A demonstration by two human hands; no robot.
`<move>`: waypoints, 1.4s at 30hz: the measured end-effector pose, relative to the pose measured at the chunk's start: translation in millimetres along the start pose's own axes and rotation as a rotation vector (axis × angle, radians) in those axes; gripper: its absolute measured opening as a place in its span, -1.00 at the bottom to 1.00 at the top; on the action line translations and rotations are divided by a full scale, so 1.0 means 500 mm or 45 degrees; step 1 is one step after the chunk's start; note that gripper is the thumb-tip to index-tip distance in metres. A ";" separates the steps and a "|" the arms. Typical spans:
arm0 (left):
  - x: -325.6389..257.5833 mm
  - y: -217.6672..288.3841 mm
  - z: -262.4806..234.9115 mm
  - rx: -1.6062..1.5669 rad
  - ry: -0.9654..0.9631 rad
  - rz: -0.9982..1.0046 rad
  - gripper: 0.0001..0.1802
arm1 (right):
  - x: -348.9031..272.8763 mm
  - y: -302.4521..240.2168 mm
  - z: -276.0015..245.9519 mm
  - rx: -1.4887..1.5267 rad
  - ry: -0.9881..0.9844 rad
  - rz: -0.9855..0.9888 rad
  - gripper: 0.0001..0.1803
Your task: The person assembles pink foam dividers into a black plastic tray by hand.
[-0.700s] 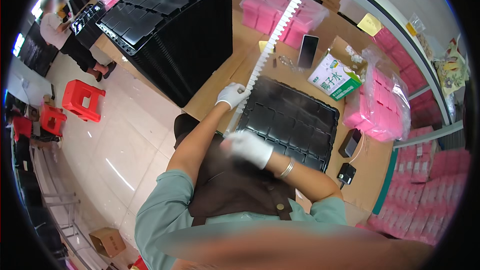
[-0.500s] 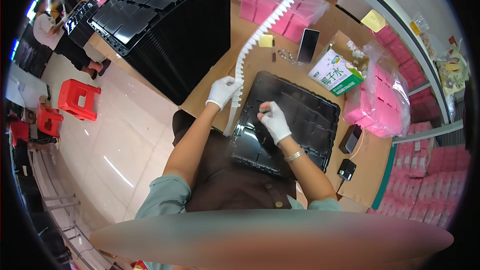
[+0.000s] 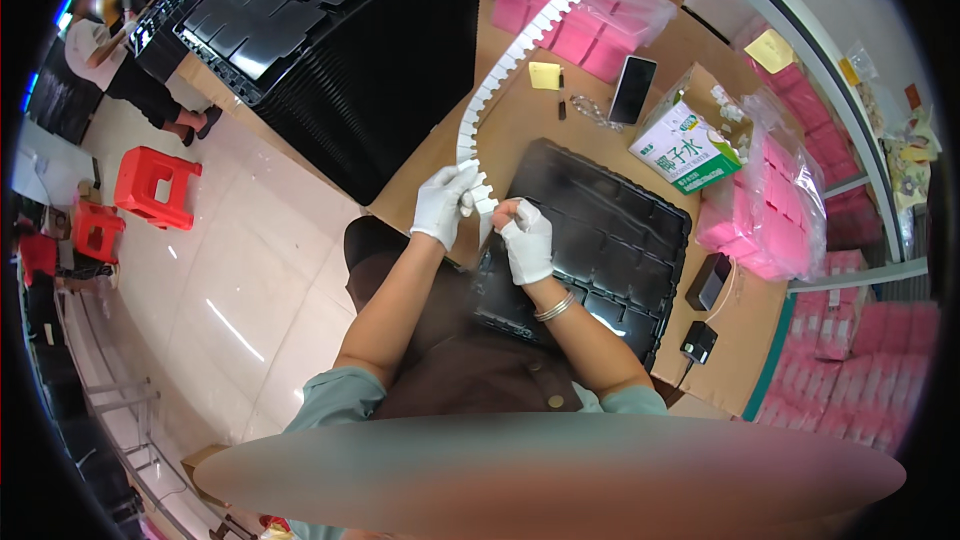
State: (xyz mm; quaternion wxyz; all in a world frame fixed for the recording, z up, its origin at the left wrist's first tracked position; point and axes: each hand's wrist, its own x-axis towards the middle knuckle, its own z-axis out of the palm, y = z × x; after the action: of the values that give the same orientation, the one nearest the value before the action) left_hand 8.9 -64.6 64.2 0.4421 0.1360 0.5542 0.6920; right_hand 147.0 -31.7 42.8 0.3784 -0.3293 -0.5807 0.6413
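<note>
Left hand (image 3: 443,204) in a white glove has its fingers curled in and pinched on a white toothed strip (image 3: 520,52), which bends up and away past some plastic-wrapped pink packs (image 3: 565,10). Right hand (image 3: 524,240), gloved too but with bare fingertips showing, is mostly closed right by the strip's lower part, though honestly can't tell if it's actually gripping it. That bit of strip sits at the left edge of a black plastic tray (image 3: 610,240) lying on the brown tabletop (image 3: 745,340), near a tall black tray stack (image 3: 400,70).
</note>
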 end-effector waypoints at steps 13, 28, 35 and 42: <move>-0.017 -0.006 -0.039 -0.052 0.091 0.073 -0.85 | 0.277 -0.045 -0.163 -1.888 -0.399 -0.168 -0.92; -0.071 -0.013 -0.003 0.019 -0.002 0.148 -0.83 | 0.007 -0.037 -0.043 -0.109 -0.238 0.204 -0.87; -0.093 -0.026 0.012 0.018 -0.041 0.157 -0.83 | -0.028 -0.065 -0.046 -0.283 -0.164 0.140 -0.89; -0.097 -0.032 0.010 -0.172 -0.089 -0.095 -0.81 | -0.049 -0.069 -0.034 -0.376 -0.050 -0.168 -0.91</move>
State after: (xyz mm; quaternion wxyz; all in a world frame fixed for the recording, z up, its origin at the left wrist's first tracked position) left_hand 47.5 -98.4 66.4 0.4948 0.1093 0.4951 0.7058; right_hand 177.4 -43.2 74.8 0.3556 -0.3298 -0.6963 0.5291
